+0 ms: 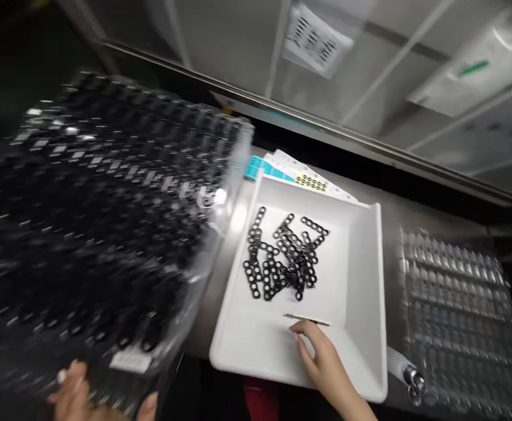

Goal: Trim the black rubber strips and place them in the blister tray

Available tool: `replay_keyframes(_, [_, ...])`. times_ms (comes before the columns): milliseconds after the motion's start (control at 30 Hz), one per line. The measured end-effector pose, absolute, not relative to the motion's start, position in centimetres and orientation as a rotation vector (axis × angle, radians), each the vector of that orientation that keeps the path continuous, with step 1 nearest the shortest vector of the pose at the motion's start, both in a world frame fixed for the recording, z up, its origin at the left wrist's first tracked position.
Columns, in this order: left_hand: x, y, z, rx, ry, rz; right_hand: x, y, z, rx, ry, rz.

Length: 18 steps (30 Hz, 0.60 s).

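Observation:
A white tray [282, 345] holds a loose pile of black strips with round holes [297, 257]. Near the tray's front lies a thin pointed tool [308, 319], light and dark in colour. My right hand [321, 356] is over the tray just below that tool, thumb and index finger curved with a gap between them, nothing visible in it. At the bottom left my left hand [102, 400] has its fingers apart, at the front edge of a large plastic-covered tray of black parts [106, 222]. Its lower part is cut off by the frame.
Labelled sheets [312, 182] and a blue card [267, 169] lie behind the white tray. To the right stand a clear ribbed tray [461, 310] and a small bottle with a metal end [407, 371]. A metal rail [326, 130] crosses behind, below panels with a paper label [317, 41].

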<state>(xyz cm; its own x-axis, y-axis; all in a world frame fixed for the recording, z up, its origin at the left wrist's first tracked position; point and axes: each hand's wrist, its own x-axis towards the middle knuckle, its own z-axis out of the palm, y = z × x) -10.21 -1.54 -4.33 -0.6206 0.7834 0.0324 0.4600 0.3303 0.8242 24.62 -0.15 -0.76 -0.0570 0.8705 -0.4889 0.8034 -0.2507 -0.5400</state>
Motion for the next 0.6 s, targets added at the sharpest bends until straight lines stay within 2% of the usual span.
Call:
replay_keyframes(67, [-10.2,-4.8,-3.8,1.377,2.221,1.289,24.1,0.0,0.8,-2.002,-1.965,1.191])
replay_keyframes(133, [-10.3,-8.2,-2.6,1.412,2.229,1.210,23.3,0.3,2.4,-1.939,-2.065,1.127])
replay_keyframes(300, [-10.9,-17.9,1.4,0.854,2.393,0.999,20.3,2.1,5.3,-1.681,-2.302,1.211])
replay_keyframes(400, [-11.1,-22.3,1.3,0.406,2.525,1.043,20.6,3.8,5.9,-1.668,-2.548,1.196])
replay_keyframes(500, [-12.0,-22.1,-1.2,0.289,2.326,1.093,23.8,4.5,5.6,-1.954,-2.512,1.084])
replay_keyframes(600, [-13.3,-17.1,-3.1,0.602,2.051,1.017,27.2,2.8,4.4,-2.279,-2.334,1.005])
